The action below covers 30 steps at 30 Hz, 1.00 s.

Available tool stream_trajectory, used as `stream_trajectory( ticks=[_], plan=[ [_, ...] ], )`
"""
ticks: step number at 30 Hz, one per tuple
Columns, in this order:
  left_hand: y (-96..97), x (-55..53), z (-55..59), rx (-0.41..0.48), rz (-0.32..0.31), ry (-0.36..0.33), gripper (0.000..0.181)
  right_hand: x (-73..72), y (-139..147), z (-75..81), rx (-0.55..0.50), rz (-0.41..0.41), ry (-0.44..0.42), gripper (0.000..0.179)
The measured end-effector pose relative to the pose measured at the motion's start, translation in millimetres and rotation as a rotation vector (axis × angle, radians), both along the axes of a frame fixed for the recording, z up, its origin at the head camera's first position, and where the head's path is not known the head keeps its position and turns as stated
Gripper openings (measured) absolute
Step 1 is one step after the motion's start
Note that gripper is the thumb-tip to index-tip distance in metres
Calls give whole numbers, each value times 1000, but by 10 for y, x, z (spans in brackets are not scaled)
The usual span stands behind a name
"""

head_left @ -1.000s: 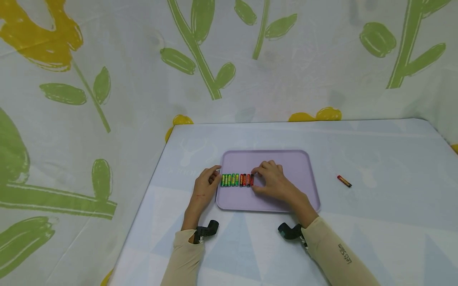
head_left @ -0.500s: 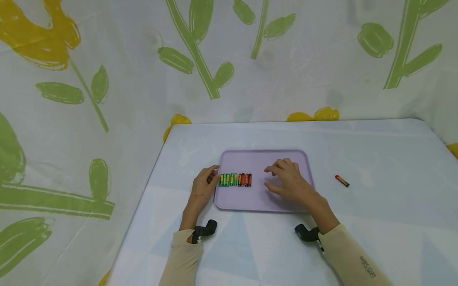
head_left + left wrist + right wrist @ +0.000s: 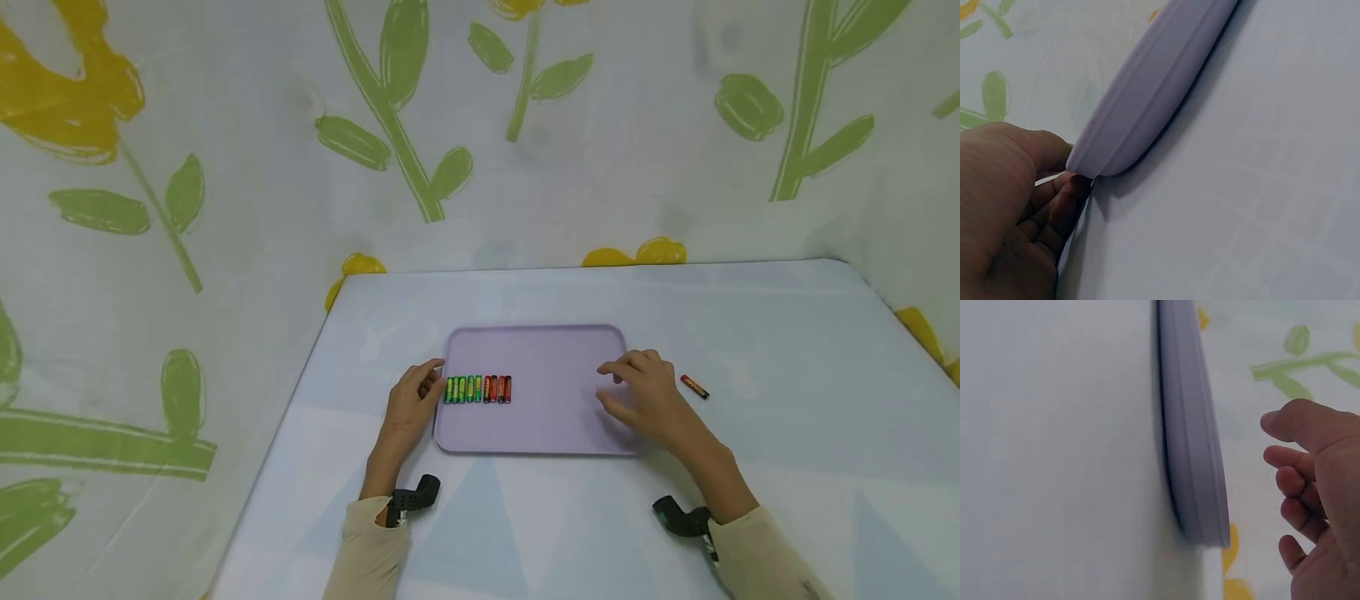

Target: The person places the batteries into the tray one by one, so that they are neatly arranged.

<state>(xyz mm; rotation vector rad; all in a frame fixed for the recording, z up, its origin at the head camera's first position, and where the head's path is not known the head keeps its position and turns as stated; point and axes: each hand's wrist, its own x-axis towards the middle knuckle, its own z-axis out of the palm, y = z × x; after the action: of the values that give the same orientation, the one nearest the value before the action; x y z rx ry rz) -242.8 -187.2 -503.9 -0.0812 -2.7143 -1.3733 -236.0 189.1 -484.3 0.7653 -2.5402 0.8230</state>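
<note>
A lavender tray [image 3: 555, 429] lies on the table. Green batteries [image 3: 462, 389] stand side by side in a row near its left wall, followed by red-and-black batteries [image 3: 497, 389]. My left hand [image 3: 408, 408] holds the tray's left rim; in the left wrist view the thumb lies at the rim with fingers curled below it. Over the tray's right edge hovers my right hand [image 3: 651, 398], thumb and fingers parted, holding nothing. One loose red-and-black battery [image 3: 694, 387] lies on the table to the right of that hand.
The table [image 3: 780, 417] has a pale blue-and-white patterned cover. Behind it and to the left hangs a wall cloth [image 3: 247, 167] printed with leaves and flowers. A black wrist camera [image 3: 681, 517] sits on the right wrist and another [image 3: 416, 494] on the left.
My right hand has let go of the end red-and-black battery in the row and moved right, across the tray to its right edge. The left hand stays at the rim. The head view has shifted slightly.
</note>
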Motion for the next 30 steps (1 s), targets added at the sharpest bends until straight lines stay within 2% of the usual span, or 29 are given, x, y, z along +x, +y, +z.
stream_trajectory(
  ticks=[4,8,14,24,30],
  plan=[
    [-1,-6,-11,-1,-8,-1,36,79,171,-33,-77,-11,18,30],
    [-7,-17,-18,-3,10,-7,35,95,313,5,-134,-22,1,32],
    [8,-36,-6,-1,15,-17,36,109,499,35,-84,-134,7,31],
    [28,-31,8,-3,-4,-14,36,168,716,19,-41,-283,-72,26],
    [3,-42,0,-6,-5,-30,37,176,792,5,-33,-361,-75,24]
  ],
)
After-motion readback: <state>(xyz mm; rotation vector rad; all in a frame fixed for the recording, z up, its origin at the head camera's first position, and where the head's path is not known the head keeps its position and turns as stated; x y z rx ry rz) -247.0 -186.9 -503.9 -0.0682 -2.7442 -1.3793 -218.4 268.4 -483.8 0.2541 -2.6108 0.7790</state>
